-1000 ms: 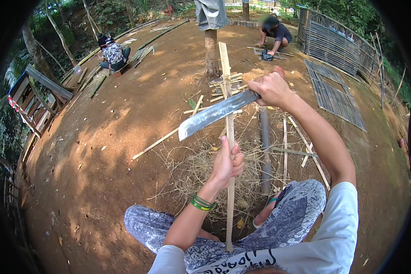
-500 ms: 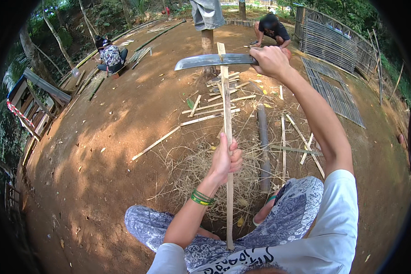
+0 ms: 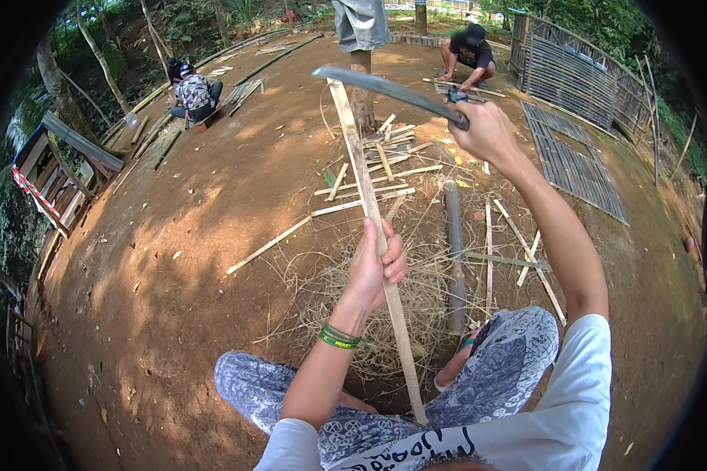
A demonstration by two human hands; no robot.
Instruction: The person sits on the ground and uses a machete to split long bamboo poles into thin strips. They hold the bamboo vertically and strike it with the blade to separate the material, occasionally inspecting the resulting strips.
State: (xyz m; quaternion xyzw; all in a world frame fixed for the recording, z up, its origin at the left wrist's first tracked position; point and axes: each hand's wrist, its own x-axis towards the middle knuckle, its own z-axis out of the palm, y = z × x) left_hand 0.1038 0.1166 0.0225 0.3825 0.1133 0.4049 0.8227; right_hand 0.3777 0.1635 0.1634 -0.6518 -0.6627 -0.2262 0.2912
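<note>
My left hand (image 3: 375,263) is closed around the middle of a long pale bamboo strip (image 3: 357,161). The strip slants away from my lap, its lower end by my trousers and its far end tilted left. Out to the right, my right hand (image 3: 485,135) grips the dark handle of a machete (image 3: 393,88). Its curved blade reaches left past the strip's far end; whether the two touch, I cannot tell. A thin sliver (image 3: 322,114) curls beside the strip's tip. Beneath my left hand, a heap of fine shavings (image 3: 322,298) covers the ground between my crossed legs.
A dark round pole (image 3: 454,251) lies right of the shavings. Several cut strips (image 3: 381,179) are scattered ahead, near a post (image 3: 361,98) with grey shorts draped over it. Two people crouch farther off, one left (image 3: 192,94), one right (image 3: 471,56). A slatted panel (image 3: 581,165) lies at right.
The strip's far end has swung left and its lower end right. My right hand has moved slightly right and down; the machete, formerly across the strip, now tilts with its tip raised.
</note>
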